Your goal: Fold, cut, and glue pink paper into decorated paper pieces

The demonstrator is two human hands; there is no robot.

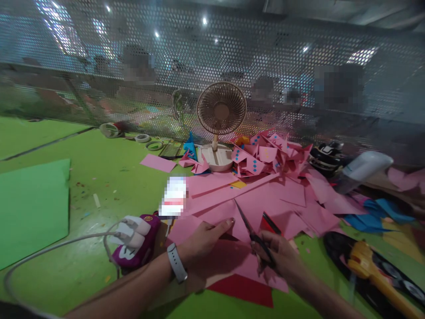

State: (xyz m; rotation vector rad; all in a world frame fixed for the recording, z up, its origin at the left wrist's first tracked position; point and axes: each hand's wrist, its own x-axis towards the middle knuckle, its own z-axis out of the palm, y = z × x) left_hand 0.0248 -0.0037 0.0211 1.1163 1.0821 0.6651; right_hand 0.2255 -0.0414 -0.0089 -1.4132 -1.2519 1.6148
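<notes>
My right hand [277,252] is closed around the dark handles of a pair of scissors [244,215], whose blades point up and to the left over pink sheets. To its left, my left hand [207,237], with a grey band on the wrist, grips pink paper [232,254] with the thumb on top; its other fingers are mostly hidden. A red sheet [244,290] lies beneath the pink paper near the front edge. Just behind the right hand is a red and black object [271,222], partly covered. More pink sheets [288,192] spread out behind both hands.
A small fan [222,108] stands at the back beside folded pink paper shapes [265,153]. A lit, blurred phone [174,195] and a purple block with white plugs [139,241] sit left, with a trailing cable. Right lies a yellow-and-black tool [365,261]. A perforated screen [133,102] stands behind.
</notes>
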